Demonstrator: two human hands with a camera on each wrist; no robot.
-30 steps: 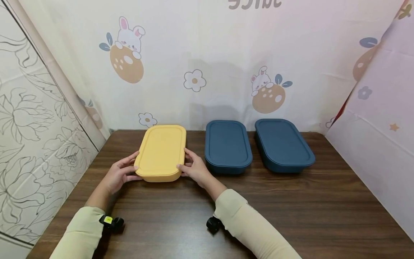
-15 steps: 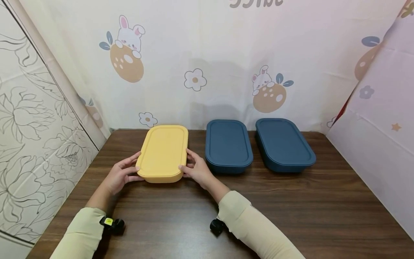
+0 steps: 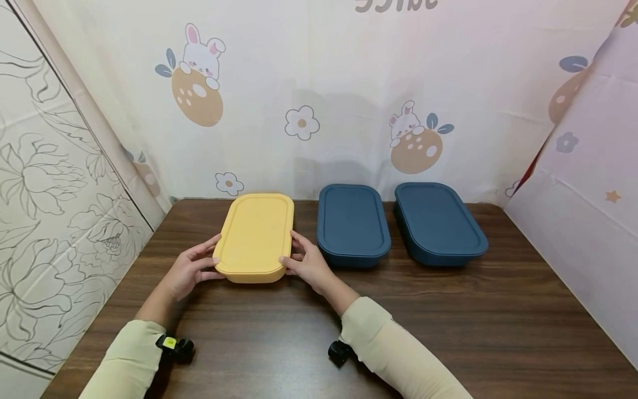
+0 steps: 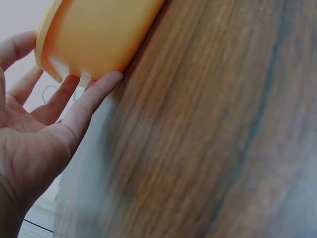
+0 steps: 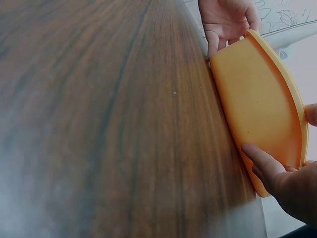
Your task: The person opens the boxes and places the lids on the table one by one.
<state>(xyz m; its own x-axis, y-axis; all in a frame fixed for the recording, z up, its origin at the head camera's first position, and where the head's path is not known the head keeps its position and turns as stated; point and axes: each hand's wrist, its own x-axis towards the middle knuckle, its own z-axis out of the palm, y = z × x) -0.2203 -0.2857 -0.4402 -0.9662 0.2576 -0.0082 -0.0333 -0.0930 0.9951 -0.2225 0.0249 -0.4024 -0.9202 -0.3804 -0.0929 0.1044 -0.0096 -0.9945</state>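
A yellow lidded lunch box (image 3: pixel 255 234) with rounded corners lies at the left of the back of the table. My left hand (image 3: pixel 186 271) holds its left front corner, one digit on the lid's edge and others along the side. At the right front corner my right hand (image 3: pixel 311 269) grips the box, with a fingertip over the lid's rim. In the left wrist view the fingertips of the left hand (image 4: pixel 37 144) meet the box wall (image 4: pixel 99 39). The right wrist view shows a right-hand finger (image 5: pixel 262 161) against the front wall, low near the table.
Two dark blue lidded boxes (image 3: pixel 353 221) (image 3: pixel 441 221) stand to the right of the yellow one, along the back edge of the brown wooden table (image 3: pixel 279 343). A printed curtain (image 3: pixel 349 66) hangs right behind them. A patterned panel (image 3: pixel 55 183) rises on the left.
The yellow lunch box has shifted slightly to the right and a little toward me, both hands moving along with it. The blue boxes have stayed in place.
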